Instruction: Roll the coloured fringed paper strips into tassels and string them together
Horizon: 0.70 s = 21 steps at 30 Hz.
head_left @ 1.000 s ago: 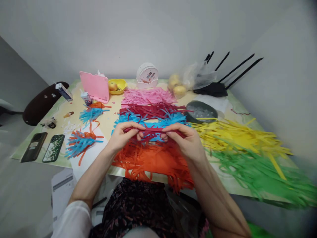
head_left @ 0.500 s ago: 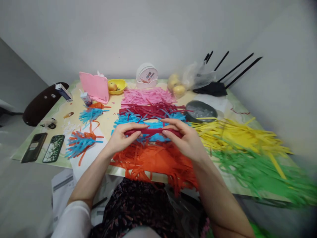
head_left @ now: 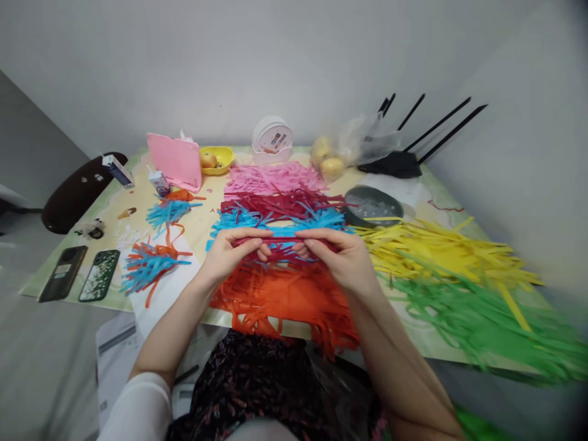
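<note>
Left hand point(head_left: 227, 254) and right hand point(head_left: 342, 260) pinch closed, fingertips facing inward.

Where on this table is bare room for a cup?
A bare strip of table runs between the blue pile and the small tassels. Another lies far right, past the dark bowl. The middle, where the left hand and right hand hold dark red strips, and the right side, with yellow strips and green strips, are crowded.
</note>
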Motion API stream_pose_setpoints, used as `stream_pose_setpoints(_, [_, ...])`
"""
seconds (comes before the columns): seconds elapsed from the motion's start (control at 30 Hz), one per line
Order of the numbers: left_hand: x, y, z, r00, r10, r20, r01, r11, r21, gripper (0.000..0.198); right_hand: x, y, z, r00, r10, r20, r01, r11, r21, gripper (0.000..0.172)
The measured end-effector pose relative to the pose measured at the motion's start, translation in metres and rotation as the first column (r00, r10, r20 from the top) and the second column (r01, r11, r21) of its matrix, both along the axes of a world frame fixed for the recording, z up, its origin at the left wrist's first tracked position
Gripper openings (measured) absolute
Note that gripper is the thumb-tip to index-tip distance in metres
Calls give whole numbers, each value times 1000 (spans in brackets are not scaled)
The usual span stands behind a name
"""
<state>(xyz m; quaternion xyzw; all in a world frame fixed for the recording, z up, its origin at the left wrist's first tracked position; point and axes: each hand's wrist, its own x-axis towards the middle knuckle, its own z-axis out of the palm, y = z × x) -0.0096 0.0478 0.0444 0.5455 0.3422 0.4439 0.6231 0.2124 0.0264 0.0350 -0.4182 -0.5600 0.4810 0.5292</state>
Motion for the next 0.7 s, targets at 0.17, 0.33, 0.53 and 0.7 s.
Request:
stream_pose_setpoints(0.17, [3, 4, -8, 994, -3, 109, 8, 999, -40, 12, 1, 6, -7, 997, 35, -66, -36, 999, -18, 6])
stream_pose_setpoints(0.33, [-2, 5, -17, 987, -37, 157, 33, 999, 27, 12, -1, 5, -8, 998, 12, -64, -9, 999, 49, 12])
stream_pose_setpoints(0.53, [-20, 6, 16, 908, -21, -419, 222, 872, 437, 19, 3, -4, 9, 958, 8, 286, -129, 903, 410, 27])
stream_pose_setpoints(0.7, [-9, 8, 31, 753, -64, -655, 459, 764, 453, 13, 2, -8, 13, 909, -29, 417, -234, 792, 564, 31])
